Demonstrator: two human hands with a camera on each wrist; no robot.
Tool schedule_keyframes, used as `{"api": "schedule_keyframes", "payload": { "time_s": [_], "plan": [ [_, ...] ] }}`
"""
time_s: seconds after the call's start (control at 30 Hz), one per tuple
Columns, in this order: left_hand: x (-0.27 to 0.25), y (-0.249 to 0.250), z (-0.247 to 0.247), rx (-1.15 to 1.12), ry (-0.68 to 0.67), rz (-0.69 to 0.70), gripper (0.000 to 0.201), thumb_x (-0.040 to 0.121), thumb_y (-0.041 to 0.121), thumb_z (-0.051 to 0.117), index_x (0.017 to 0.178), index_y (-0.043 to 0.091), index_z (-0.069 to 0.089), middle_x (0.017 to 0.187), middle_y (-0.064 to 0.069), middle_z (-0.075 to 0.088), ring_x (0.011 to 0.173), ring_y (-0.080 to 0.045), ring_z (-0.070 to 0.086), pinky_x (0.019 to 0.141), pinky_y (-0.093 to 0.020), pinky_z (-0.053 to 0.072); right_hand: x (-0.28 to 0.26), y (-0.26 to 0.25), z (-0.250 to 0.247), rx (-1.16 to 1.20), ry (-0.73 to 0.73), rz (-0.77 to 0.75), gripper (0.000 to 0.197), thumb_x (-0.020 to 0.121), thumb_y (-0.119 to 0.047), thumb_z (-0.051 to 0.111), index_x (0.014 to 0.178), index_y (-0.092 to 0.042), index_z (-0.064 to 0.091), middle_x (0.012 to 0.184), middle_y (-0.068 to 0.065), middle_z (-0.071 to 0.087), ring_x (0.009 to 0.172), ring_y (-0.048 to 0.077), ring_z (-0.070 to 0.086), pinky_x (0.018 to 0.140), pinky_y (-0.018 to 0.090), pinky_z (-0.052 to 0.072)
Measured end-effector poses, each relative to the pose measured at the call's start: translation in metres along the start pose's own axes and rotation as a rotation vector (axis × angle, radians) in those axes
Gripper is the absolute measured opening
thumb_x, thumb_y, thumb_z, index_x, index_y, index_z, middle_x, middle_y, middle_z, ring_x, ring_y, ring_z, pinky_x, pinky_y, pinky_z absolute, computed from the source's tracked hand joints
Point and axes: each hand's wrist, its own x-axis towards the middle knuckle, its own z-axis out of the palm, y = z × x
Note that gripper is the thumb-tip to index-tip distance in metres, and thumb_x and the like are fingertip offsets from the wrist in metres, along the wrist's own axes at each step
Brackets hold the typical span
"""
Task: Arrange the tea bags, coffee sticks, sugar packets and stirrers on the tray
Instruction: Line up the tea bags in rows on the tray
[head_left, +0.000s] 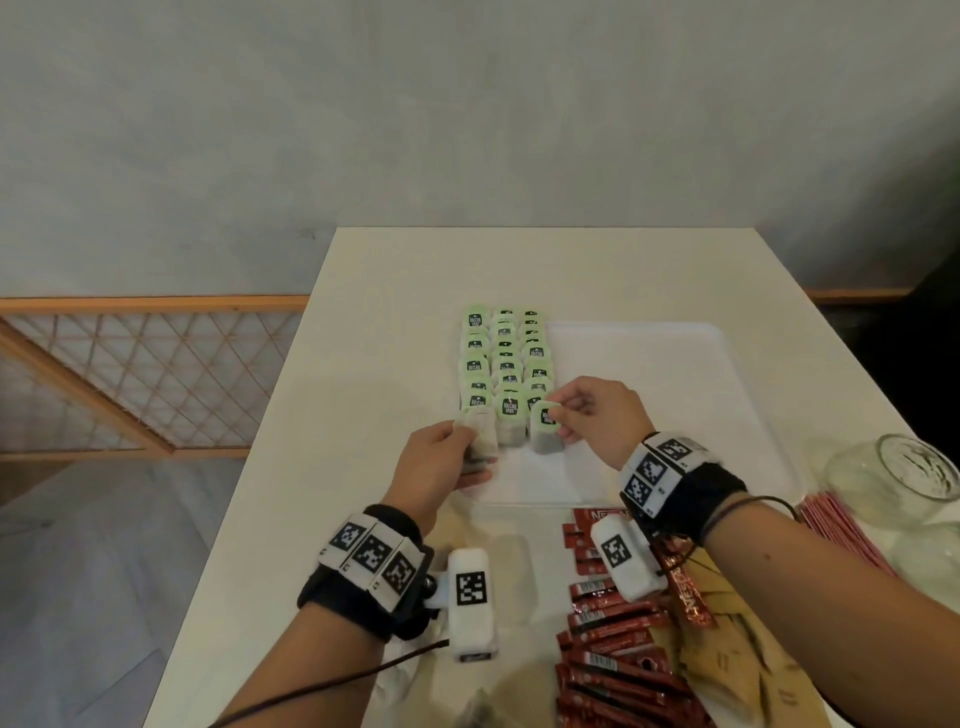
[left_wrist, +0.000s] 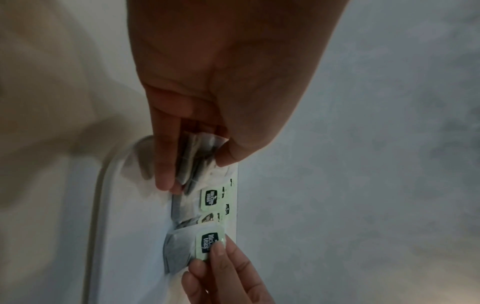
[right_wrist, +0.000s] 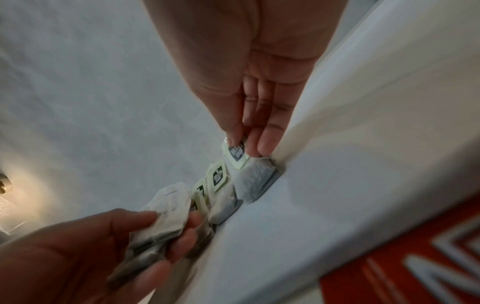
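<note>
Three rows of tea bags (head_left: 506, 358) with pale green tags lie on the left part of the white tray (head_left: 675, 395). My right hand (head_left: 587, 415) pinches the green tag of one tea bag (head_left: 544, 428) (right_wrist: 253, 181) at the near end of the right row; the bag rests on the tray. My left hand (head_left: 441, 462) grips a small bunch of tea bags (head_left: 478, 436) (left_wrist: 197, 162) at the tray's near left corner. Red coffee sticks (head_left: 618, 649) lie on the table near me. Pink stirrers (head_left: 841, 530) lie at the right.
A clear glass jar (head_left: 898, 478) lies on its side at the table's right edge. Brown paper packets (head_left: 727, 654) sit beside the coffee sticks. A wooden lattice railing (head_left: 130, 374) stands left of the table. The tray's right part holds nothing.
</note>
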Motion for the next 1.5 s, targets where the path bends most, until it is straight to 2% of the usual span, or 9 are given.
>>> {"api": "schedule_keyframes", "payload": {
  "time_s": [0.23, 0.43, 0.53, 0.9, 1.0, 1.1, 1.27, 1.4, 1.5],
  "plan": [
    [-0.006, 0.002, 0.000, 0.013, -0.033, 0.029, 0.019, 0.099, 0.010, 0.053, 0.092, 0.011, 0.070, 0.085, -0.009, 0.072, 0.077, -0.020, 0.070, 0.073, -0.029, 0.062, 0.005, -0.003, 0.003, -0.028, 0.003, -0.001, 0.013, 0.085, -0.006, 0.070, 0.097, -0.011, 0.071, 0.081, 0.006, 0.071, 0.060, 0.013, 0.067, 0.060, 0.018, 0.056],
    [-0.016, 0.002, 0.006, 0.010, -0.065, 0.042, 0.016, 0.098, 0.010, 0.057, 0.101, 0.003, 0.070, 0.092, -0.013, 0.071, 0.076, -0.018, 0.070, 0.071, -0.028, 0.061, -0.015, -0.011, -0.004, -0.116, 0.067, -0.077, 0.019, 0.088, -0.024, 0.069, 0.107, -0.027, 0.067, 0.103, -0.009, 0.063, 0.075, 0.018, 0.065, 0.062, 0.012, 0.048],
    [-0.022, 0.006, 0.012, 0.012, -0.090, 0.057, 0.018, 0.098, 0.010, 0.058, 0.107, 0.000, 0.070, 0.098, -0.013, 0.072, 0.077, -0.016, 0.072, 0.071, -0.028, 0.062, -0.029, -0.021, -0.001, 0.026, 0.013, -0.074, 0.008, 0.090, -0.028, 0.066, 0.097, -0.029, 0.070, 0.094, -0.002, 0.068, 0.074, 0.016, 0.065, 0.065, 0.025, 0.054],
    [-0.041, 0.006, 0.015, 0.088, -0.095, 0.102, 0.010, 0.093, 0.011, 0.065, 0.096, 0.005, 0.071, 0.091, -0.013, 0.073, 0.073, -0.017, 0.073, 0.068, -0.029, 0.061, -0.053, -0.036, 0.004, 0.029, -0.123, -0.079, 0.007, 0.089, -0.015, 0.067, 0.083, -0.016, 0.068, 0.069, 0.006, 0.067, 0.059, 0.013, 0.063, 0.059, 0.027, 0.054],
    [-0.039, 0.007, 0.011, 0.241, 0.063, 0.235, 0.015, 0.091, 0.017, 0.066, 0.085, 0.006, 0.075, 0.078, -0.009, 0.074, 0.071, -0.021, 0.072, 0.067, -0.033, 0.061, -0.055, -0.038, 0.004, -0.052, 0.004, -0.048, 0.009, 0.090, -0.015, 0.064, 0.081, -0.011, 0.063, 0.064, 0.004, 0.067, 0.047, 0.007, 0.061, 0.051, 0.022, 0.051],
    [-0.041, 0.010, 0.017, 0.588, 0.130, 0.474, 0.034, 0.092, 0.025, 0.061, 0.063, 0.008, 0.065, 0.050, 0.005, 0.054, 0.051, -0.014, 0.051, 0.060, -0.024, 0.044, -0.058, -0.044, 0.005, -0.067, 0.039, -0.028, 0.012, 0.088, -0.015, 0.063, 0.079, -0.008, 0.059, 0.060, 0.007, 0.068, 0.043, 0.009, 0.061, 0.046, 0.018, 0.049],
    [-0.048, 0.009, 0.040, 0.732, 0.047, 0.660, 0.035, 0.097, 0.019, 0.056, 0.063, 0.023, 0.049, 0.050, 0.010, 0.047, 0.050, -0.006, 0.043, 0.052, -0.020, 0.029, -0.057, -0.057, 0.010, 0.045, 0.039, -0.003, 0.017, 0.087, -0.015, 0.063, 0.080, -0.002, 0.055, 0.063, 0.011, 0.070, 0.053, 0.026, 0.069, 0.061, 0.040, 0.060],
    [-0.044, 0.010, 0.040, 0.714, 0.050, 0.642, 0.028, 0.097, 0.012, 0.055, 0.070, 0.022, 0.054, 0.056, 0.013, 0.048, 0.054, -0.010, 0.051, 0.056, -0.024, 0.036, -0.057, -0.062, 0.005, 0.207, 0.008, 0.040, 0.017, 0.091, -0.018, 0.063, 0.082, -0.006, 0.057, 0.069, 0.015, 0.070, 0.058, 0.031, 0.068, 0.066, 0.048, 0.060],
    [-0.037, 0.011, 0.034, 0.545, 0.047, 0.522, 0.025, 0.097, 0.014, 0.057, 0.074, 0.006, 0.058, 0.064, -0.002, 0.057, 0.066, -0.024, 0.068, 0.063, -0.033, 0.055, -0.057, -0.057, 0.001, 0.035, 0.010, -0.064, 0.006, 0.091, -0.020, 0.063, 0.096, -0.017, 0.063, 0.079, 0.006, 0.068, 0.053, 0.018, 0.063, 0.065, 0.035, 0.057]
  ]
}}
